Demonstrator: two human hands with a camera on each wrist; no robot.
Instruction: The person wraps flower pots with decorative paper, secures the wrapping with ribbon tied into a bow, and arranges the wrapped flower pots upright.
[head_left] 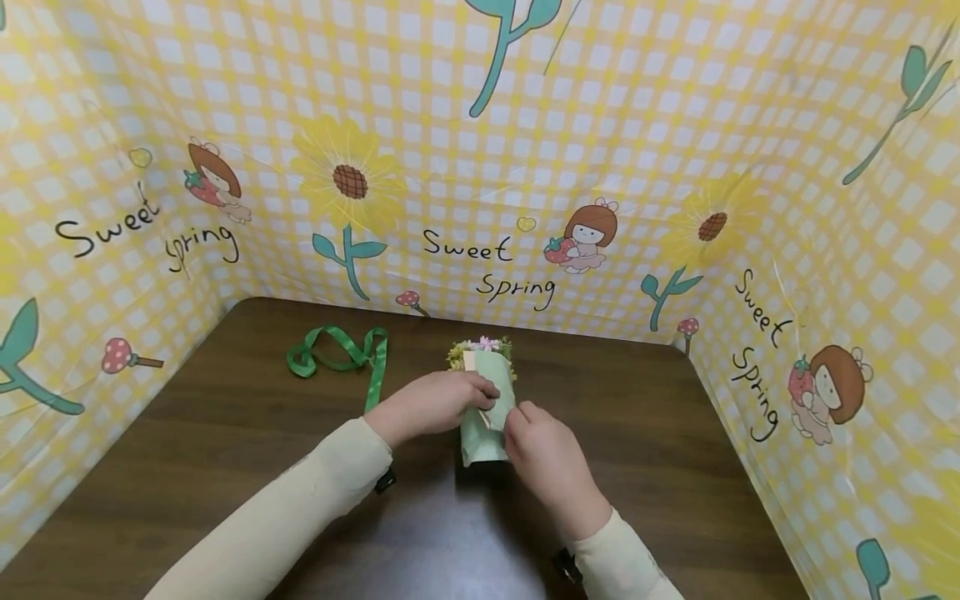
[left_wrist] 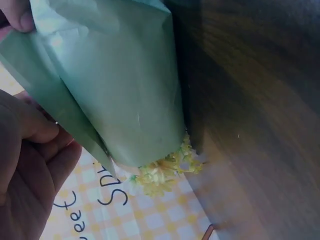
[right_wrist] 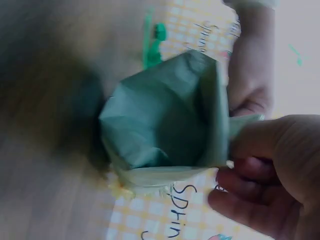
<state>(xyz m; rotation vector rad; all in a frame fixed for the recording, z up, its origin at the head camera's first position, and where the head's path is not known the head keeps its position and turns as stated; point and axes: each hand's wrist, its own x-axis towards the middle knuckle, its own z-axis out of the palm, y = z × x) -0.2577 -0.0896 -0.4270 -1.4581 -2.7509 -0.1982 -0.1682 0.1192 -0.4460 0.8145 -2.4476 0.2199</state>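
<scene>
A bouquet of small yellow and pink flowers lies wrapped in pale green paper on the dark table. My left hand reaches over the roll from the left and pinches the loose edge of the paper between thumb and fingers. Lower on the same flap, my right hand pinches the paper at the right side. In the left wrist view the paper forms a tube with yellow flowers poking out of its far end. The right wrist view looks into the tube's open lower end; the stems are hidden.
A loose green ribbon lies curled on the table, left of the bouquet. Yellow checked cloth with printed flowers and lettering stands around the table's back and sides.
</scene>
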